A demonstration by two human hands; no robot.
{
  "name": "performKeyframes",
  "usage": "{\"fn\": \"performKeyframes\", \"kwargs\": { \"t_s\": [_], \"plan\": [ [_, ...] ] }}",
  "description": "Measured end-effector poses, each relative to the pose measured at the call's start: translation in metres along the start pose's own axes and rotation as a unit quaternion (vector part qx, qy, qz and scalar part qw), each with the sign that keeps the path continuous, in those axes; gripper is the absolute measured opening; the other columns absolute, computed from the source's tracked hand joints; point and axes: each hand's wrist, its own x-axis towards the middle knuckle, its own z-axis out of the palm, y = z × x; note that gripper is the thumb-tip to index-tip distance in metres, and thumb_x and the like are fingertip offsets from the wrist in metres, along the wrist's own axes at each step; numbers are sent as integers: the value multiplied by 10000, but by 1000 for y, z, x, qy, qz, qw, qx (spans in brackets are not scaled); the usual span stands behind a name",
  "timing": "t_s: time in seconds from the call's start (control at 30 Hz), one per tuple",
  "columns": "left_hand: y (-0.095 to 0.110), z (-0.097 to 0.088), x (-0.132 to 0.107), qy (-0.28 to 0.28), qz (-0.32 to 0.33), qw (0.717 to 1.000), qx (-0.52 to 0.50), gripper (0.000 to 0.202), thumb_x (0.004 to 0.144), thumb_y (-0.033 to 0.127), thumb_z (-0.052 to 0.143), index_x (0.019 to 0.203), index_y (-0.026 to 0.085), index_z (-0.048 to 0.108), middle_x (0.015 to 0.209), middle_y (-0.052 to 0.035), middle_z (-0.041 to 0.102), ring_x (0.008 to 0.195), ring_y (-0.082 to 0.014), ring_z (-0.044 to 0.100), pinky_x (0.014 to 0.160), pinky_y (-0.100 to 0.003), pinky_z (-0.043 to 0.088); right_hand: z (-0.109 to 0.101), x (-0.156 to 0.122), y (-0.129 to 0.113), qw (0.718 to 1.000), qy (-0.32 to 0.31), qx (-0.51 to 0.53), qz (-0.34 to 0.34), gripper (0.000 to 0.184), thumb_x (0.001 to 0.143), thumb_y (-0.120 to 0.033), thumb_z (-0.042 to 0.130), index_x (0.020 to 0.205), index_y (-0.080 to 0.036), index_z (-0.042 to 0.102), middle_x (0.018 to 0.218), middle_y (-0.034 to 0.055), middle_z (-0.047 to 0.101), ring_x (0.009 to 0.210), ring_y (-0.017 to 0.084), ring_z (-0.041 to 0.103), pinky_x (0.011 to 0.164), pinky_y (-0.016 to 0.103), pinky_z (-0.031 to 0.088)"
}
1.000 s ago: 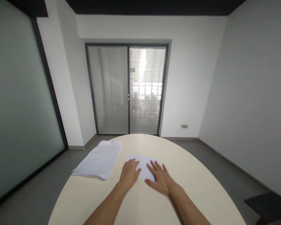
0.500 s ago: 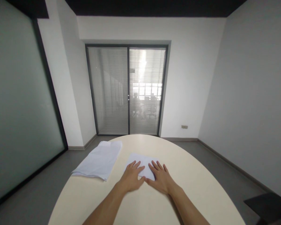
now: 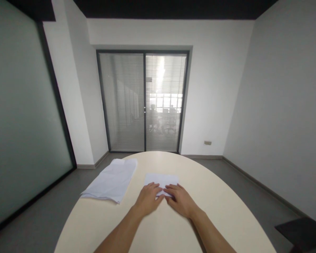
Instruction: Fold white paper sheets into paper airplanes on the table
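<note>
A small folded white sheet (image 3: 162, 179) lies on the round cream table in front of me; whether it is paper or cloth I cannot tell. My left hand (image 3: 147, 198) is over its near left part, fingers drawn together and bent. On the near right part rests my right hand (image 3: 180, 199), its fingers likewise close together and curled. Both thumbs point inward along the near edge, tips almost meeting, so the edge sits between thumbs and fingers. The hands cover the near corners.
A larger folded white sheet (image 3: 112, 181) lies on the left of the table (image 3: 158, 232), reaching its rim. Beyond stands a glass door with blinds (image 3: 144, 102). A dark flat object (image 3: 300, 232) is at the lower right, beside the table.
Both hands were spread flat on the small sheet; now their fingers have drawn together and curled toward its near edge. The larger sheet has not moved.
</note>
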Motion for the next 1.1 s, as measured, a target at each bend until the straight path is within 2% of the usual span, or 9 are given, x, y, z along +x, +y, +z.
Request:
{"fn": "performKeyframes", "kwargs": {
  "t_s": [0.13, 0.27, 0.37, 0.5, 0.63, 0.7, 0.83, 0.93, 1.1],
  "plan": [
    [-1, -4, -2, 3, 6, 1000, -18, 357, 901, 403, 550, 1195, 248, 678, 1305, -55, 644, 1229, -260, 549, 1074, -408, 402, -2, 0, 6, 1000, 5, 18, 2, 453, 868, -276, 452, 1267, -228, 659, 1344, 47, 632, 1277, 204, 540, 1106, 308, 347],
    [-7, -6, -1, 2, -28, 997, -66, 360, 845, 326, 575, 1178, 246, 686, 1243, -43, 681, 1177, -242, 589, 1048, -358, 418, -7, -2, 18, 997, 29, 8, 69, 407, 914, -326, 399, 1187, -250, 691, 1230, 39, 700, 1171, 216, 612, 1021, 301, 413],
    [-15, -6, 4, 35, -93, 988, -115, 294, 849, 263, 536, 1085, 252, 710, 1102, -28, 732, 1026, -212, 654, 935, -304, 462, -8, -2, 35, 986, 88, 26, 139, 396, 917, -406, 403, 1098, -216, 700, 1124, 81, 735, 1062, 244, 657, 932, 318, 462],
    [-28, -1, 10, 90, -147, 973, -156, 208, 871, 301, 522, 934, 223, 705, 852, -15, 737, 799, -187, 662, 744, -264, 461, 0, 0, 63, 959, 199, 128, 156, 411, 840, -470, 506, 1123, -205, 642, 1017, 84, 739, 925, 238, 676, 851, 332, 498],
    [-37, 4, 13, 134, -143, 957, -216, 197, 881, 353, 519, 852, 210, 653, 787, -3, 710, 764, -179, 649, 717, -252, 449, 11, 3, 82, 945, 225, 171, 165, 459, 809, -484, 525, 1142, -177, 596, 884, 62, 714, 759, 218, 649, 735, 343, 515],
    [-39, 7, 14, 149, -132, 947, -251, 217, 892, 382, 511, 863, 207, 637, 776, -2, 696, 735, -178, 642, 689, -251, 449, 12, 3, 84, 941, 232, 182, 167, 431, 824, -484, 504, 1115, -177, 582, 860, 55, 703, 752, 214, 642, 734, 345, 519],
    [-42, 11, 16, 185, -119, 921, -322, 242, 889, 425, 532, 841, 199, 601, 770, 3, 664, 687, -163, 617, 645, -241, 439, 11, 4, 79, 934, 245, 209, 155, 401, 869, -533, 462, 1042, -188, 569, 956, 96, 710, 890, 238, 649, 844, 368, 515],
    [-44, 12, 18, 209, -129, 886, -392, 262, 851, 449, 593, 792, 195, 565, 735, 13, 632, 685, -155, 607, 632, -231, 439, 9, 5, 74, 935, 252, 215, 129, 441, 899, -573, 419, 1078, -192, 552, 1082, 124, 700, 990, 249, 633, 900, 378, 508],
    [-47, 19, 23, 218, -153, 838, -475, 369, 801, 525, 642, 917, 180, 577, 796, -21, 655, 740, -177, 647, 673, -260, 495, 10, 8, 76, 918, 276, 267, 102, 476, 898, -582, 459, 1084, -163, 585, 1064, 133, 711, 941, 252, 649, 845, 366, 530]
  ]
}}
